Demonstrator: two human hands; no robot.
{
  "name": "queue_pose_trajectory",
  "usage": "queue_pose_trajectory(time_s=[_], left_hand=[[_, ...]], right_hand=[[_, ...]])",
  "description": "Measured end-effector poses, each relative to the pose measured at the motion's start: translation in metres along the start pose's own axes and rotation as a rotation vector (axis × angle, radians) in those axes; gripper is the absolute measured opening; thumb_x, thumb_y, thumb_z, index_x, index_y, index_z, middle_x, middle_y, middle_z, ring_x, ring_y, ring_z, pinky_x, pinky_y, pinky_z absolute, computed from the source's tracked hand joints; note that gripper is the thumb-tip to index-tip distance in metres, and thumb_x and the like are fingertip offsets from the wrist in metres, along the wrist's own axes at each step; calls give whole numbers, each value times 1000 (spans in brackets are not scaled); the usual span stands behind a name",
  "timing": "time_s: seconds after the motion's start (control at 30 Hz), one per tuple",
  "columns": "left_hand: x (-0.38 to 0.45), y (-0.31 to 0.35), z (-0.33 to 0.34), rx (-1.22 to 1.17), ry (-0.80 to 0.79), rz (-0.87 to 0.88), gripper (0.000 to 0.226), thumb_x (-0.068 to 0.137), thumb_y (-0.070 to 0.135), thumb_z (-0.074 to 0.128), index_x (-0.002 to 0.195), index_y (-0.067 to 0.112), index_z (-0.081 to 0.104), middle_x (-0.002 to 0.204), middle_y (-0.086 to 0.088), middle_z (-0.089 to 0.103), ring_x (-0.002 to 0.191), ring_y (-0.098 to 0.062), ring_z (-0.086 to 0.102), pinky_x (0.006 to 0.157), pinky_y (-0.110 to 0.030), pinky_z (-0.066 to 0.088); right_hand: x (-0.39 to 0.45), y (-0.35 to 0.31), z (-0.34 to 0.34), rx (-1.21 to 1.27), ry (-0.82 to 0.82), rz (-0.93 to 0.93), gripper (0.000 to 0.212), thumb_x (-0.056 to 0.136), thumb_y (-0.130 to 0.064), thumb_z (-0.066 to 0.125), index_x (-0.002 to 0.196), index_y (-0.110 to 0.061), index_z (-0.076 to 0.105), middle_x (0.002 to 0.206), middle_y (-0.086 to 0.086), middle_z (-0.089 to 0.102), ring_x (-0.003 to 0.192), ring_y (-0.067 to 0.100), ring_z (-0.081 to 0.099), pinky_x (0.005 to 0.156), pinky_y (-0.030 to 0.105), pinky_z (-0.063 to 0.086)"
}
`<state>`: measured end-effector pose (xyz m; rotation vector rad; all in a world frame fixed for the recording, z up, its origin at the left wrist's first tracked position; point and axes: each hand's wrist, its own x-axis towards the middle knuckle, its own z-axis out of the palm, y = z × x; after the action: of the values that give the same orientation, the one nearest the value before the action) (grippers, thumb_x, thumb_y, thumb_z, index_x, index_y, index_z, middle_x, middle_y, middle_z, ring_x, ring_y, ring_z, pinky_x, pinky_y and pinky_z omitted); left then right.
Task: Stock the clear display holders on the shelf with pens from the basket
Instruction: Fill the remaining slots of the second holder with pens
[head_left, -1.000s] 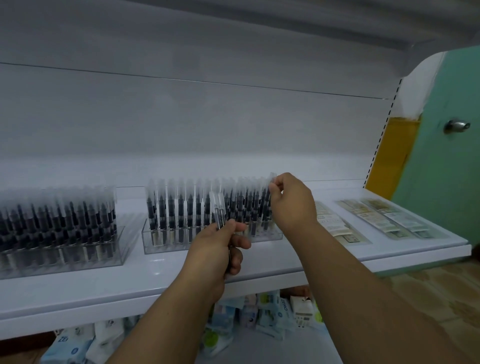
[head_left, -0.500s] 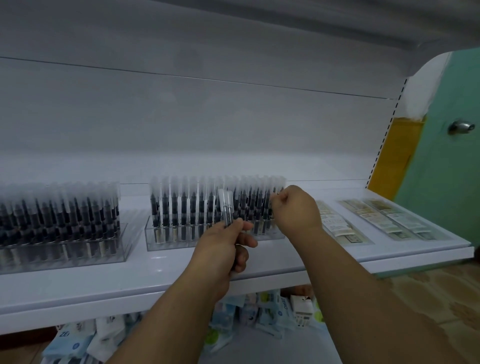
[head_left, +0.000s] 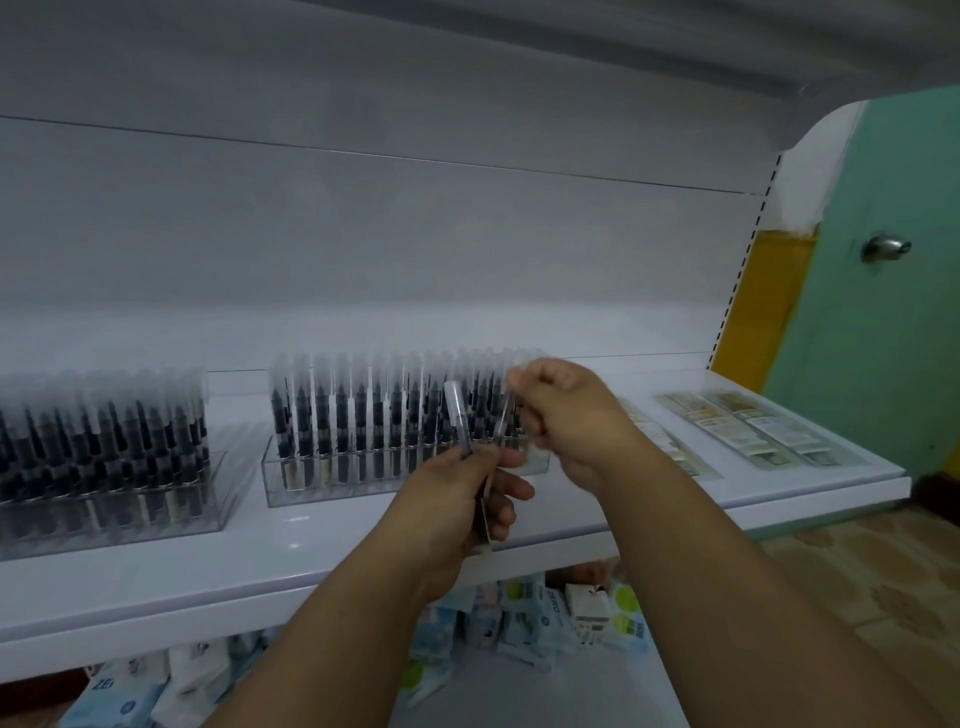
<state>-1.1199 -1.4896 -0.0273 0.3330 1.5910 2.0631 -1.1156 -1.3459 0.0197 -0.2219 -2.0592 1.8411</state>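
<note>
On white shelf (head_left: 156, 582): two clear display holders, left one (head_left: 111, 514) and middle one (head_left: 363, 480), both packed with upright capped pens. Left hand (head_left: 457, 512) in front of middle holder, fingers curled round small bunch of pens (head_left: 460, 421), caps up. Right hand (head_left: 566, 415) just right of it, fingertips pinching single pen (head_left: 504, 423), tilted, near holder's right end; motion-blurred. Flat packets (head_left: 748, 428) lie at shelf's right end. Basket not visible.

Two clear display holders (head_left: 400, 467) packed with pens, too many to count; two hands (head_left: 457, 499); two loose pens (head_left: 457, 415) held; one door knob (head_left: 885, 248) upper right.
</note>
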Motion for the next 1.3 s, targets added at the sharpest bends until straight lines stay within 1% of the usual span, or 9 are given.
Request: queue_pose_trajectory(time_s=[0.13,0.3,0.5,0.7,0.9,0.97,1.07,1.2,1.3], left_hand=[[1,-3,-3,13,58,5,27,105,22,45,111,6,67,74,-11,69,51,-16,48,46,-27,40],[4,-1,-1,29,95,3,26,106,20,42,108,6,64,69,-6,65,49,-14,43,48,-28,32],[6,4,-2,11,91,15,27,107,18,40,105,3,63,68,-8,64,48,-15,41,46,-27,32],[6,5,-5,32,105,10,26,106,19,41,105,4,63,68,-7,64,48,-14,42,46,-28,32],[12,7,3,125,115,38,24,105,18,44,102,6,64,72,-9,64,48,-15,41,47,-29,33],[16,7,8,195,98,56,22,105,18,45,100,8,64,74,-9,65,48,-15,41,47,-28,34],[19,5,16,318,57,69,16,103,18,49,99,11,62,73,-6,68,47,-14,44,48,-27,37],[21,2,16,451,32,117,15,103,22,50,102,14,62,80,-4,69,51,-12,48,52,-27,42],[23,1,13,491,103,173,12,101,26,54,99,17,61,85,-4,69,58,-13,51,58,-29,44]], right_hand=[[16,-3,-20,-133,438,-171,25,98,-32,56,87,-10,61,72,7,59,57,17,49,54,29,40],[23,-7,-19,-399,577,-312,20,99,-32,53,92,-14,58,79,-11,56,69,4,51,60,22,38],[30,6,-7,-491,499,-364,19,99,-29,52,93,-12,57,88,-2,61,78,15,55,67,29,41],[38,37,-8,-680,291,-198,23,96,-29,58,77,-17,53,69,-6,52,68,16,51,68,27,39],[14,14,-8,-525,381,-214,34,93,-49,57,89,-15,57,78,-6,56,71,11,53,68,32,46],[2,1,-4,-376,168,-172,39,93,-49,57,87,-10,61,73,-5,56,63,8,50,62,28,45],[-5,-6,-3,-223,-86,-111,26,95,-30,62,80,-8,65,60,-4,52,45,2,44,49,21,41],[3,-6,-17,-271,6,-137,25,100,-26,54,79,-13,61,58,2,55,44,8,44,50,25,38],[12,-3,-21,-298,150,-156,30,101,-29,46,85,-8,59,79,21,64,51,17,50,54,31,38]])
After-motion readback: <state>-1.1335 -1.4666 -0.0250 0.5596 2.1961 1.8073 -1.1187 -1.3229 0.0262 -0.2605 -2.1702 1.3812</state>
